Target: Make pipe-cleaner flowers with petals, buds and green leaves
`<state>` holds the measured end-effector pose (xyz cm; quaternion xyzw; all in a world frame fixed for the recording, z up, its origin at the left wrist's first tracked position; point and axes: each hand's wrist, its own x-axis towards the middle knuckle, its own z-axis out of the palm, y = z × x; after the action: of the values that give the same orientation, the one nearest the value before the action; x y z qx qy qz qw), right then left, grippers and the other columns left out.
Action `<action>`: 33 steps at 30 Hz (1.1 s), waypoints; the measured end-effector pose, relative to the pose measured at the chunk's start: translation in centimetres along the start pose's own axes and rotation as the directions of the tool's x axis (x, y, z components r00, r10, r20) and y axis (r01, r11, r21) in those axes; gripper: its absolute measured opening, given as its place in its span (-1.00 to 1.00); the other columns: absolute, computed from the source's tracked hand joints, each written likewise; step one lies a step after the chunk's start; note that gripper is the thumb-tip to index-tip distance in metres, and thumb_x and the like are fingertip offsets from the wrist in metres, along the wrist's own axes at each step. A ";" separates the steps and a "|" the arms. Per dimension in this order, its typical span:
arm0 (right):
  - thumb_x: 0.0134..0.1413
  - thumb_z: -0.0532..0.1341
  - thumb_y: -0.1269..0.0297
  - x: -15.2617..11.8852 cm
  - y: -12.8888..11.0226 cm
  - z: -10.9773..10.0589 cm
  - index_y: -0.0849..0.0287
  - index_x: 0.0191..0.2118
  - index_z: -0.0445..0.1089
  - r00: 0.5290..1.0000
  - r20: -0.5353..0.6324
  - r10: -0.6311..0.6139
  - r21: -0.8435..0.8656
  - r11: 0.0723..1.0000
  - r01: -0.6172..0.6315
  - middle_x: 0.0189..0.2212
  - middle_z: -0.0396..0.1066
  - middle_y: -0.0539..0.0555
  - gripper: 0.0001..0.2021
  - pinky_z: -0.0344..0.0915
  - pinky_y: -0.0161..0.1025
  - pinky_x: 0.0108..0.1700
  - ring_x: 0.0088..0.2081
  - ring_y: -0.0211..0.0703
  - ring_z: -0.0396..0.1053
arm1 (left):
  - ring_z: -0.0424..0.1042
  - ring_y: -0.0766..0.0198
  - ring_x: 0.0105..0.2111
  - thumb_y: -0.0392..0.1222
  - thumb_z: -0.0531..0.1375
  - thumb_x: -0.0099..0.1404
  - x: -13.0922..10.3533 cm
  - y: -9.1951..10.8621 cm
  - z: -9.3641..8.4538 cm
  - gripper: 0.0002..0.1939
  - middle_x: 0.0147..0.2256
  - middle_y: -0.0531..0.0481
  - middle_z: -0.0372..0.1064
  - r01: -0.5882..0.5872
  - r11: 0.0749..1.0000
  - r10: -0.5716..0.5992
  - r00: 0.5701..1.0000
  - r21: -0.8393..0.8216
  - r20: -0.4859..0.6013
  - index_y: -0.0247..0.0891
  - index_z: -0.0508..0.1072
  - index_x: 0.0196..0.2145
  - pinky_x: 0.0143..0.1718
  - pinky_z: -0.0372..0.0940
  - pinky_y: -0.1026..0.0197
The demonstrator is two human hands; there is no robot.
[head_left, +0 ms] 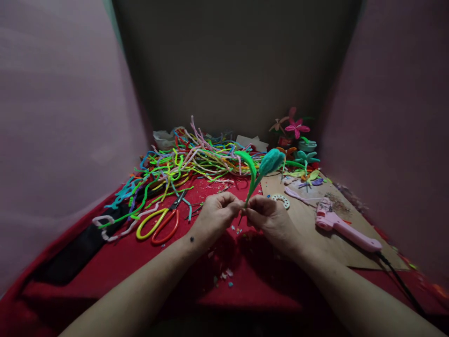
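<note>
Both hands meet over the red cloth, holding one pipe-cleaner flower upright by its thin stem. It has a teal petal bundle [271,162], leaning right, and a bright green leaf [251,164] that curls left at its tip. My left hand [221,209] pinches the stem from the left between thumb and forefinger. From the other side, my right hand [269,216] has its fingers closed on the stem's base. A dark stem end pokes out below the fingertips. Red-and-yellow-handled scissors [164,221] lie left of my left hand.
A tangled heap of colored pipe cleaners [196,161] covers the table's back. On the right, a wooden board [312,234] carries a pink glue gun [345,228] with a black cord. Behind it are finished flowers [296,127]. A black pouch [72,255] lies left on the red cloth [147,276].
</note>
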<state>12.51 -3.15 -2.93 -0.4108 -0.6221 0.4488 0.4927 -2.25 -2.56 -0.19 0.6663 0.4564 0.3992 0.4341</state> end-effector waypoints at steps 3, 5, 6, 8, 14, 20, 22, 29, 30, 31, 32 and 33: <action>-0.02 0.15 0.34 0.0 0.5 0.0 0.21 -0.47 0.31 0.998 -0.003 -0.061 -0.085 0.995 0.061 -0.62 0.19 -0.09 -0.92 0.08 -0.37 -0.50 -0.57 -0.37 0.09 | 0.24 0.38 -0.55 -0.20 0.04 0.22 -0.4 -0.6 0.5 -0.81 -0.56 0.05 0.27 -0.192 0.954 0.207 0.977 0.231 -0.042 -0.30 0.34 -0.48 -0.46 0.17 0.30; -0.04 0.14 0.35 0.1 0.7 -0.1 0.21 -0.49 0.29 0.995 -0.003 -0.102 -0.123 0.987 0.101 -0.61 0.16 -0.10 -0.92 0.08 -0.37 -0.48 -0.54 -0.36 0.08 | 0.29 0.33 -0.47 -0.25 0.01 0.24 -0.7 -1.0 0.6 -0.83 -0.47 -0.02 0.32 -0.365 0.835 0.393 0.919 0.412 0.017 -0.30 0.37 -0.41 -0.38 0.19 0.26; -0.06 0.15 0.36 0.1 0.6 -0.1 0.20 -0.51 0.27 0.994 -0.002 -0.113 -0.126 0.986 0.112 -0.62 0.15 -0.10 -0.91 0.07 -0.37 -0.48 -0.54 -0.36 0.08 | 0.30 0.32 -0.45 -0.28 -0.01 0.24 -0.8 -1.1 0.7 -0.82 -0.45 -0.04 0.33 -0.440 0.773 0.460 0.885 0.458 0.074 -0.30 0.38 -0.38 -0.36 0.19 0.25; -0.10 0.17 0.37 0.1 0.4 0.0 0.19 -0.56 0.22 0.995 0.002 -0.097 -0.095 0.991 0.096 -0.64 0.11 -0.11 -0.89 0.05 -0.37 -0.50 -0.56 -0.36 0.06 | 0.31 0.31 -0.41 -0.29 0.00 0.25 -1.0 -1.0 0.5 -0.82 -0.43 -0.05 0.34 -0.532 0.718 0.520 0.839 0.449 0.161 -0.29 0.39 -0.33 -0.35 0.20 0.26; -0.09 0.20 0.28 -0.1 -0.7 0.1 0.20 -0.49 0.29 0.987 0.025 0.159 0.125 0.979 -0.161 -0.68 0.20 -0.10 -0.89 0.02 -0.36 -0.61 -0.67 -0.38 0.08 | 0.21 0.44 -0.59 -0.19 0.12 0.20 -0.7 0.6 -0.8 -0.89 -0.53 0.09 0.28 -0.263 0.960 0.274 0.953 0.096 -0.128 -0.28 0.38 -0.35 -0.54 0.16 0.36; -0.10 0.27 0.26 -0.1 -0.8 -0.2 0.23 -0.46 0.37 0.983 0.074 0.166 0.316 0.931 -0.181 -0.66 0.27 -0.07 -0.86 0.04 -0.40 -0.61 -0.66 -0.42 0.12 | 0.14 0.47 -0.65 -0.17 0.21 0.09 0.5 0.5 -1.5 -0.84 -0.60 0.13 0.23 -0.038 0.989 0.033 0.999 -0.140 -0.040 -0.33 0.39 -0.41 -0.61 0.08 0.37; -0.11 0.28 0.27 -0.1 -0.8 -0.3 0.25 -0.45 0.40 0.986 0.065 0.155 0.337 0.926 -0.168 -0.66 0.27 -0.07 -0.86 0.04 -0.41 -0.61 -0.66 -0.43 0.12 | 0.14 0.47 -0.65 -0.15 0.22 0.07 0.7 0.2 -1.6 -0.81 -0.58 0.11 0.25 0.013 0.982 0.000 0.998 -0.189 0.068 -0.34 0.40 -0.40 -0.61 0.06 0.36; -0.15 0.30 0.26 -0.1 -0.8 -0.4 0.25 -0.44 0.44 0.981 0.093 0.172 0.356 0.914 -0.194 -0.66 0.28 -0.07 -0.85 0.07 -0.39 -0.62 -0.68 -0.42 0.13 | 0.16 0.47 -0.65 -0.14 0.23 0.06 0.7 0.0 -1.5 -0.80 -0.59 0.10 0.23 0.055 0.964 -0.006 0.983 -0.261 0.184 -0.36 0.38 -0.47 -0.61 0.05 0.36; -0.14 0.30 0.25 -0.1 -0.8 -0.4 0.25 -0.44 0.44 0.981 0.097 0.168 0.346 0.919 -0.192 -0.67 0.28 -0.07 -0.84 0.07 -0.38 -0.62 -0.68 -0.42 0.14 | 0.16 0.47 -0.65 -0.14 0.23 0.07 0.7 0.0 -1.5 -0.80 -0.60 0.11 0.23 0.048 0.964 0.001 0.983 -0.260 0.185 -0.36 0.37 -0.48 -0.61 0.06 0.36; -0.13 0.30 0.25 -0.1 -0.8 -0.4 0.25 -0.44 0.44 0.982 0.096 0.160 0.334 0.925 -0.183 -0.68 0.28 -0.07 -0.84 0.07 -0.38 -0.62 -0.68 -0.41 0.14 | 0.15 0.47 -0.65 -0.13 0.23 0.07 0.6 0.1 -1.4 -0.79 -0.60 0.11 0.22 0.040 0.967 0.008 0.983 -0.252 0.184 -0.36 0.37 -0.49 -0.61 0.06 0.36; -0.13 0.29 0.26 -0.1 -0.8 -0.4 0.25 -0.45 0.43 0.984 0.092 0.152 0.320 0.931 -0.173 -0.68 0.28 -0.07 -0.85 0.06 -0.38 -0.62 -0.68 -0.41 0.13 | 0.15 0.47 -0.65 -0.12 0.23 0.08 0.6 0.1 -1.4 -0.78 -0.61 0.11 0.21 0.034 0.970 0.011 0.983 -0.239 0.182 -0.36 0.36 -0.49 -0.61 0.06 0.36; -0.13 0.29 0.26 -0.2 -0.8 -0.4 0.25 -0.45 0.43 0.985 0.087 0.146 0.304 0.938 -0.166 -0.69 0.28 -0.07 -0.85 0.05 -0.39 -0.62 -0.68 -0.42 0.13 | 0.15 0.47 -0.65 -0.11 0.23 0.08 0.6 0.1 -1.3 -0.77 -0.62 0.11 0.21 0.031 0.974 0.010 0.984 -0.226 0.180 -0.36 0.36 -0.50 -0.61 0.06 0.35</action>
<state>12.83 -3.45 -2.17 -0.3618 -0.5249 0.5912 0.4940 -3.31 -1.74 0.44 0.6429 0.3700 0.3847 0.5493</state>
